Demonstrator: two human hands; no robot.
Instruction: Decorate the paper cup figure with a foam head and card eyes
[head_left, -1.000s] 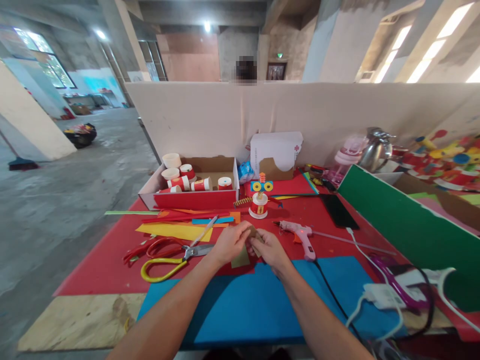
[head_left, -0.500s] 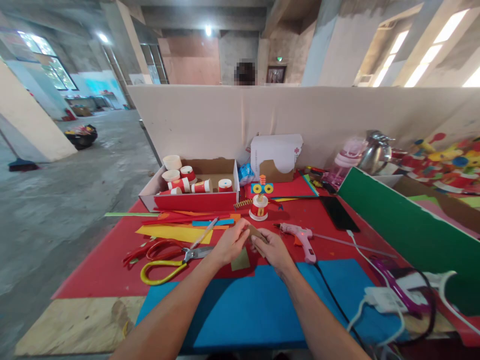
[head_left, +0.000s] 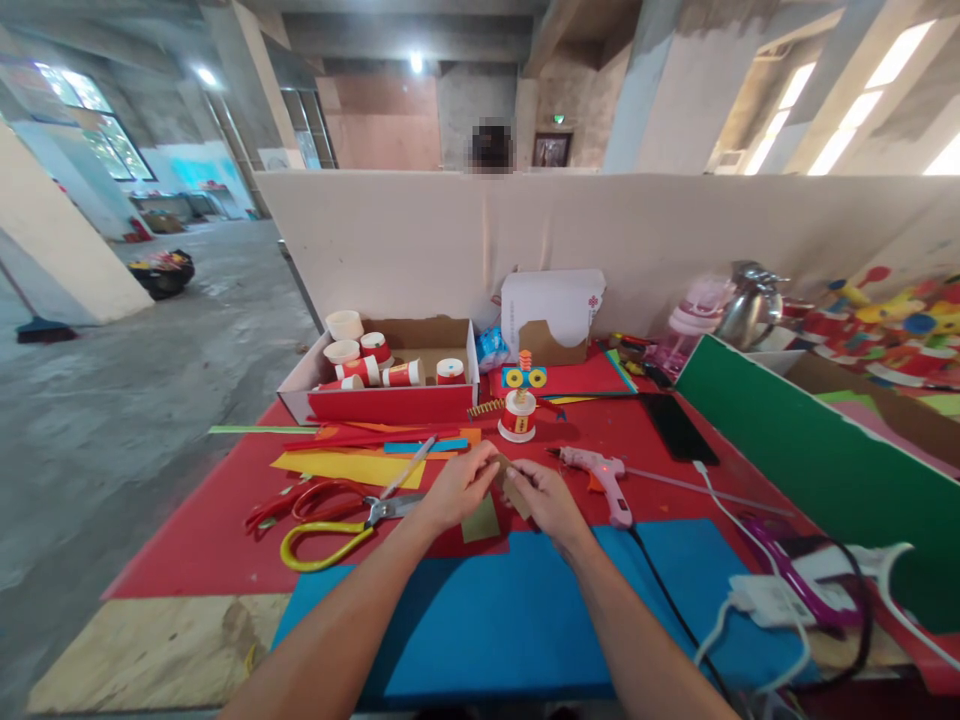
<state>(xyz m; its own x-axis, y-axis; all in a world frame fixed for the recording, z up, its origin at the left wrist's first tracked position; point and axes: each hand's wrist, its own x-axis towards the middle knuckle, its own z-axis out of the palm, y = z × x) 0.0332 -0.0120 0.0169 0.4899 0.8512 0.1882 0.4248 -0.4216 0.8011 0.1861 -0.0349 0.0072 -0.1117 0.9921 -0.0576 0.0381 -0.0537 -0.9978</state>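
A small piece of brown card point(head_left: 517, 494) is pinched between my left hand point(head_left: 466, 484) and my right hand point(head_left: 549, 502), over the middle of the table. Beneath them an olive paper square point(head_left: 481, 520) lies flat. Just beyond my fingers stands a paper-cup figure point(head_left: 517, 416) with a coiled arm and yellow ring eyes. To the right of my right hand rests a pink glue gun point(head_left: 606, 476), its light red. Scissors with yellow and red handles point(head_left: 330, 545) lie left of my left hand, by a pen point(head_left: 409, 466).
A box point(head_left: 382, 402) of paper cups stands at the back left. Blue sheets point(head_left: 480, 630) cover the front. At right are a phone point(head_left: 679, 428), white cables, a power strip and a green-sided box point(head_left: 810, 490). Behind the partition point(head_left: 420, 240) a person's head shows.
The fingers of my right hand have shifted slightly on the brown card, and more of the card shows between my hands.
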